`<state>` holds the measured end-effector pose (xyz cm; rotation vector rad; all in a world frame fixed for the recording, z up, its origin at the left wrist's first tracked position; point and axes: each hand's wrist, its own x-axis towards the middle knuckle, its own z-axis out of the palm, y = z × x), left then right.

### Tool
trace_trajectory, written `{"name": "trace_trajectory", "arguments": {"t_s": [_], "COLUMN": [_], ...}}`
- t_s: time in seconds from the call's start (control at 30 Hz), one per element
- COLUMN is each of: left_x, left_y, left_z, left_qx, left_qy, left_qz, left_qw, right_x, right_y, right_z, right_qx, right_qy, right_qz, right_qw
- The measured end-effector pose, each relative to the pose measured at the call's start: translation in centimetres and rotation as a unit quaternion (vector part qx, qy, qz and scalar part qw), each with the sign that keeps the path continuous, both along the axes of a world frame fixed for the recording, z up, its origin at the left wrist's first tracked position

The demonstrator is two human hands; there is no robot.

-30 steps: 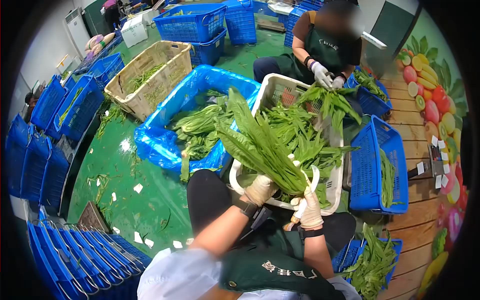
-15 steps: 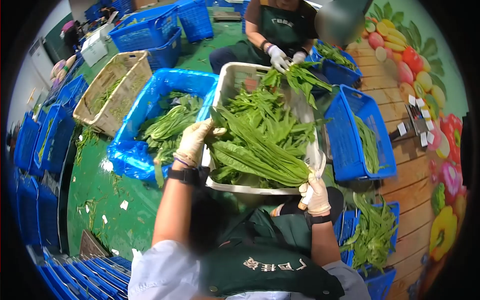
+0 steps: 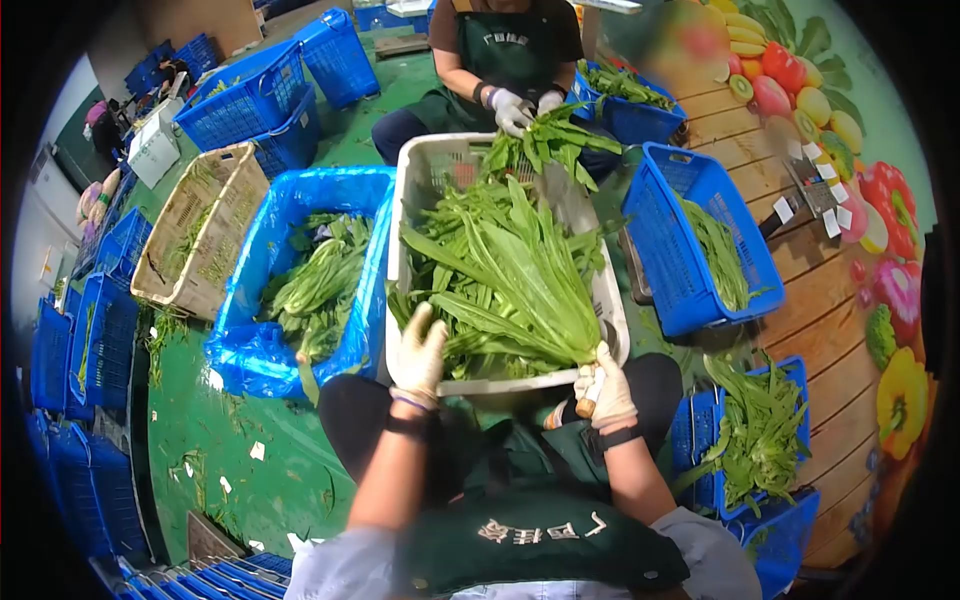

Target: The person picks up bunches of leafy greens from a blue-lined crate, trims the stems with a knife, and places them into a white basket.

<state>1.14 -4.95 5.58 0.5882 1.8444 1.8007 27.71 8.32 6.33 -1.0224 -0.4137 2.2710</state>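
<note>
My right hand (image 3: pixel 612 392), gloved, is closed around the stem end of a bunch of long green leaves (image 3: pixel 530 270) at the front right of the white crate (image 3: pixel 500 383). A short wooden-coloured handle (image 3: pixel 590 395) sticks out below the same hand. The leaves fan out up and left over more greens inside the crate. At the crate's front left corner, my left hand (image 3: pixel 418 355), also gloved, has its fingers apart and holds nothing. Its fingertips are beside the lower leaves.
Left of the white crate stands a blue-lined crate (image 3: pixel 225 340) of greens, then a beige crate (image 3: pixel 160 290). Blue crates (image 3: pixel 690 320) stand on the right. Across from me a co-worker's gloved hands (image 3: pixel 515 112) hold leaves over the white crate's far edge.
My left hand has let go of the leaf tips and moved down toward me. The bunch has spread out and points more upward. The view has shifted.
</note>
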Motion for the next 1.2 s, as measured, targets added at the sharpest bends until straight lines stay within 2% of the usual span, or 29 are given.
{"name": "trace_trajectory", "arguments": {"t_s": [0.03, 0.07, 0.1, 0.17, 0.23, 0.33, 0.37, 0.47, 0.57, 0.63, 0.77, 0.83, 0.9, 0.97, 1.0, 1.03, 1.07, 1.1, 1.13, 1.17, 1.2], "left_x": [1.1, 1.7, 2.2, 3.5, 4.4, 5.3, 5.4, 5.5, 4.3, 4.0, 4.7, 5.7, 7.3, 8.8, 10.0, 11.7, 13.4, 14.5, 15.3, 15.7, 15.5], "left_y": [0.2, 0.7, 0.8, 1.5, 2.6, 4.6, 5.3, 6.7, 6.8, 6.2, 4.7, 3.7, 3.3, 4.0, 3.9, 3.2, 3.4, 3.2, 3.0, 2.9, 2.9], "left_z": [-0.8, -1.4, -2.1, 1.5, 4.2, 6.0, 5.9, 7.2, 5.2, 4.4, 3.1, 4.5, 6.0, 7.5, 7.5, 8.4, 7.6, 6.8, 7.1, 7.7, 8.0], "left_qx": [-0.003, 0.015, 0.007, 0.002, 0.063, 0.069, 0.052, -0.158, -0.173, -0.203, -0.08, -0.171, -0.051, 0.143, 0.156, 0.113, 0.168, 0.192, 0.235, 0.277, 0.28], "left_qy": [0.009, 0.042, 0.192, 0.349, 0.406, 0.409, 0.359, 0.239, 0.19, 0.189, 0.095, 0.271, 0.374, 0.405, 0.451, 0.426, 0.407, 0.407, 0.405, 0.402, 0.401], "left_qz": [-0.001, 0.015, 0.029, 0.054, 0.056, 0.071, 0.063, 0.048, 0.056, 0.034, -0.002, -0.011, -0.02, -0.128, -0.212, -0.326, -0.344, -0.359, -0.357, -0.358, -0.359], "left_qw": [1.0, 0.999, 0.981, 0.936, 0.91, 0.907, 0.93, 0.957, 0.965, 0.96, 0.992, 0.947, 0.926, 0.894, 0.853, 0.836, 0.83, 0.818, 0.808, 0.796, 0.795], "right_x": [-0.3, -0.4, -0.3, -0.7, -0.9, -1.6, -1.8, -2.6, -3.2, -3.5, -4.0, -4.6, -5.5, -5.0, -4.4, -1.5, -1.0, -3.3, -4.7, -4.5, -4.8], "right_y": [0.1, -0.1, -0.4, -1.0, -1.9, -2.6, -3.1, -3.9, -4.4, -4.3, -4.0, -4.0, -4.0, -2.9, -0.7, 0.5, -0.8, -2.2, -3.2, -2.3, -1.7], "right_z": [-1.0, -0.8, -0.7, -0.4, -0.1, 0.2, 0.4, 0.7, -0.2, -1.2, -2.3, -2.2, -1.9, -3.5, -10.2, -23.3, -17.7, -11.3, -4.3, -2.3, -2.3], "right_qx": [-0.016, -0.004, 0.006, 0.038, 0.071, 0.173, 0.193, 0.22, 0.252, 0.227, 0.19, 0.192, 0.15, 0.148, 0.061, 0.466, 0.467, 0.253, 0.024, -0.03, 0.018], "right_qy": [0.052, 0.029, 0.005, -0.023, -0.048, -0.082, -0.121, -0.116, -0.109, -0.105, -0.107, -0.122, -0.092, -0.203, 0.142, -0.051, -0.052, -0.025, 0.004, -0.049, -0.041], "right_qz": [-0.035, -0.022, -0.009, -0.016, -0.023, -0.002, 0.002, 0.016, 0.0, -0.022, -0.073, -0.096, -0.156, -0.054, -0.115, 0.02, 0.024, -0.059, -0.14, -0.101, -0.134], "right_qw": [0.998, 0.999, 1.0, 0.999, 0.996, 0.982, 0.974, 0.968, 0.962, 0.968, 0.973, 0.969, 0.972, 0.966, 0.981, 0.883, 0.883, 0.965, 0.99, 0.993, 0.99]}}
